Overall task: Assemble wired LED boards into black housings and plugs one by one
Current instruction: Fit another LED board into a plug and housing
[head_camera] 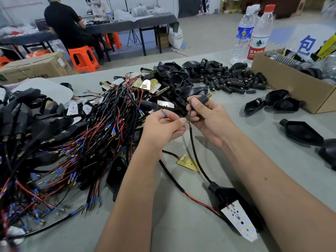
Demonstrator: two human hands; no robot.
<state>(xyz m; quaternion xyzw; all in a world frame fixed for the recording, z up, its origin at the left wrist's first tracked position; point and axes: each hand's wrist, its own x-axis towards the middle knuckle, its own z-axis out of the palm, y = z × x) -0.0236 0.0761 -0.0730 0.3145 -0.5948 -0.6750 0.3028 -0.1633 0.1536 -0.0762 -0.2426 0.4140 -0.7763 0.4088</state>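
We're holding both hands raised over the table [236, 128], mid-scene. Right hand [209, 119] is pinching a black plug [203, 99], brass tip pointing far-right, long axis tilted up. Left hand [163, 126] is pinching a red wire [166, 115] w/ blue terminal. LED board [240, 220] is lying in its housing [227, 195], near right.

A pale grey-green worktable [181, 224] carries a tangled heap of red and black wired leads [72, 142], a pile of black plastic housings and plugs [209, 77], 2 clear water bottles [254, 33] and a brown cardboard box [283, 84].
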